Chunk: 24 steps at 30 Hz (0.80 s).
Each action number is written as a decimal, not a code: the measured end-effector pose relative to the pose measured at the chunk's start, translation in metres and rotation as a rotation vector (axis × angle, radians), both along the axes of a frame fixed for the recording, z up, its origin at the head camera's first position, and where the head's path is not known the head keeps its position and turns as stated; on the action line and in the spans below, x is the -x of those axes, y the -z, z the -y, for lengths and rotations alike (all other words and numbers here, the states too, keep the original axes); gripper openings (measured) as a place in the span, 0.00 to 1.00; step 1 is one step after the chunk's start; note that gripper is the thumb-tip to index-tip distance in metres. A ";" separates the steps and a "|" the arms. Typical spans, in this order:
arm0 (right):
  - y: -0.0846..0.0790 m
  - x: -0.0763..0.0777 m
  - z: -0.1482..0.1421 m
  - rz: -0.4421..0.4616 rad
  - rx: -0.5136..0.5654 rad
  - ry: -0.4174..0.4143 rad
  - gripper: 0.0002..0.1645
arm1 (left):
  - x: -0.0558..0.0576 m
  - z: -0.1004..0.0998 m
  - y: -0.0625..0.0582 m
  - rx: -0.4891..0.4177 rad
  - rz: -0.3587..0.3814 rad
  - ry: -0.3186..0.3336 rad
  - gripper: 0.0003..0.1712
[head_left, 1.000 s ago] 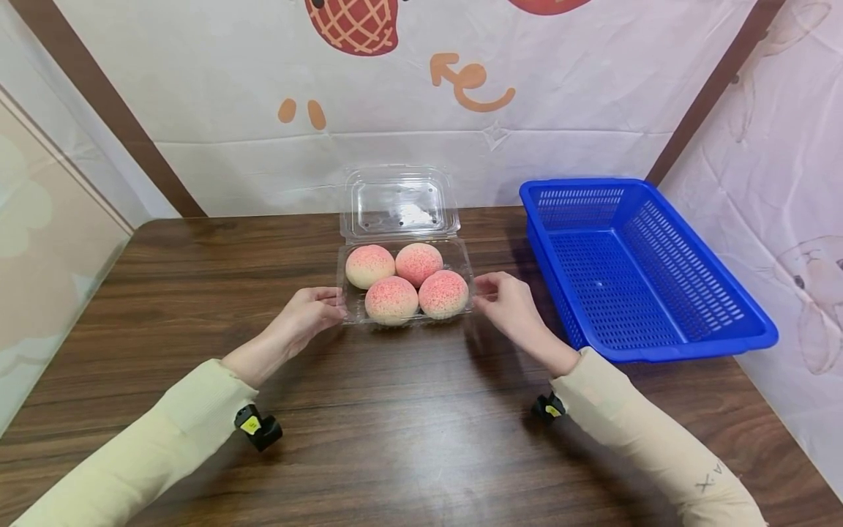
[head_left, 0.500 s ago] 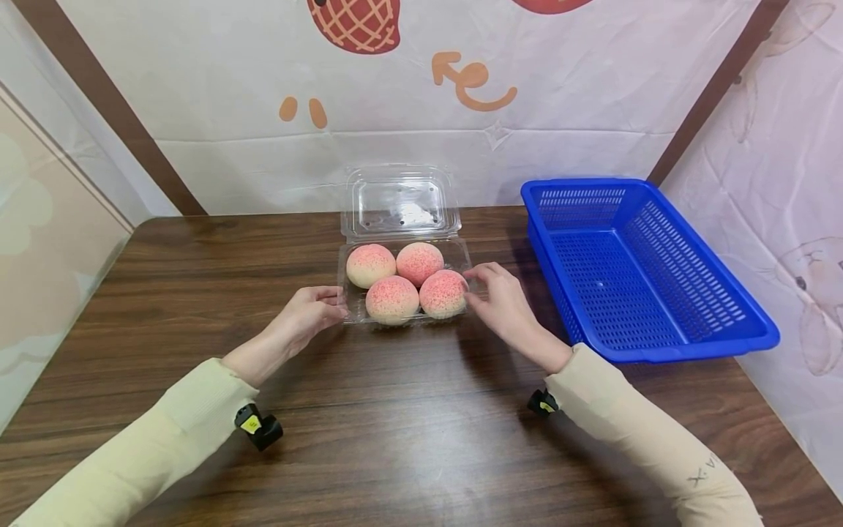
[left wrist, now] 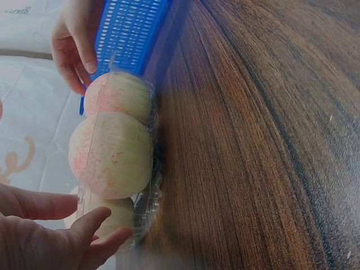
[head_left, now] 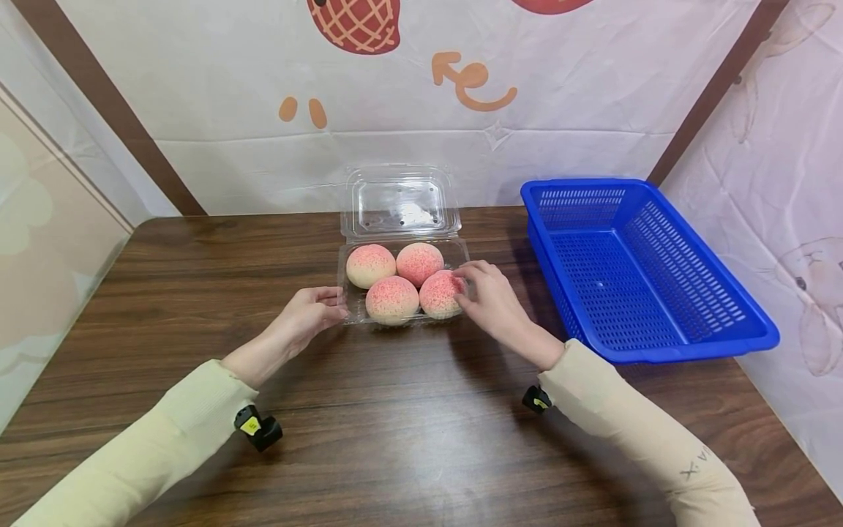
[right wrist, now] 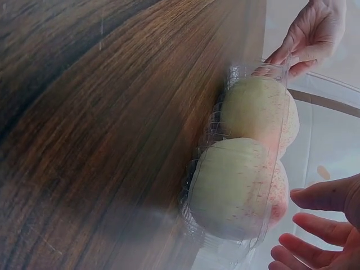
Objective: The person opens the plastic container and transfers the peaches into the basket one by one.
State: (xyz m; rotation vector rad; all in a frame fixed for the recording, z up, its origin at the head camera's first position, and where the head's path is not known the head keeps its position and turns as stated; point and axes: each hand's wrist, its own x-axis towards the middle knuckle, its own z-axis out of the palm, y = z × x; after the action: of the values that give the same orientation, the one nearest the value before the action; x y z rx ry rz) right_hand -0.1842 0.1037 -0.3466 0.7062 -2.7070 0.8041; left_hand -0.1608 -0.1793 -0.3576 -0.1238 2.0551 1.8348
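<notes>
Several round pink-and-cream peaches (head_left: 391, 300) sit in a clear plastic clamshell container (head_left: 358, 311), whose lid (head_left: 399, 201) stands raised at the back. At the container's left end, my left hand (head_left: 306, 311) holds the wall between thumb and fingers. My right hand (head_left: 494, 300) hovers over the right end, its fingers spread around the front right peach (head_left: 440, 296). In the right wrist view, a gap shows between the right fingertips (right wrist: 298, 197) and the nearest peach (right wrist: 230, 185). Part of that peach is hidden behind the hand in the head view.
A blue perforated plastic basket (head_left: 569, 307) stands on the right of the brown wooden table (head_left: 369, 439), close to my right forearm. Behind the table hangs a white printed cloth (head_left: 250, 66). Black cameras are strapped at both wrists.
My right hand has let go of the container's right wall and moved left and slightly up over the front right peach. My left hand and the container have stayed put.
</notes>
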 end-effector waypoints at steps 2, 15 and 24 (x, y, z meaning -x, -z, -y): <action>0.000 0.000 0.001 0.000 -0.008 -0.009 0.19 | -0.002 -0.002 -0.004 0.002 0.006 -0.001 0.32; -0.001 0.001 0.009 -0.009 -0.069 -0.067 0.20 | -0.004 -0.003 -0.006 0.020 0.012 -0.005 0.31; 0.004 0.005 0.012 -0.008 -0.089 -0.098 0.21 | -0.003 -0.002 -0.004 0.017 0.021 -0.009 0.31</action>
State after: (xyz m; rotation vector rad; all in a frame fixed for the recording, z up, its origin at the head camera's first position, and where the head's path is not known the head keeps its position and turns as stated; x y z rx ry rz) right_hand -0.1894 0.0921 -0.3503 0.8654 -2.7339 0.7045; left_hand -0.1579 -0.1772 -0.3532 -0.1567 2.0590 1.8140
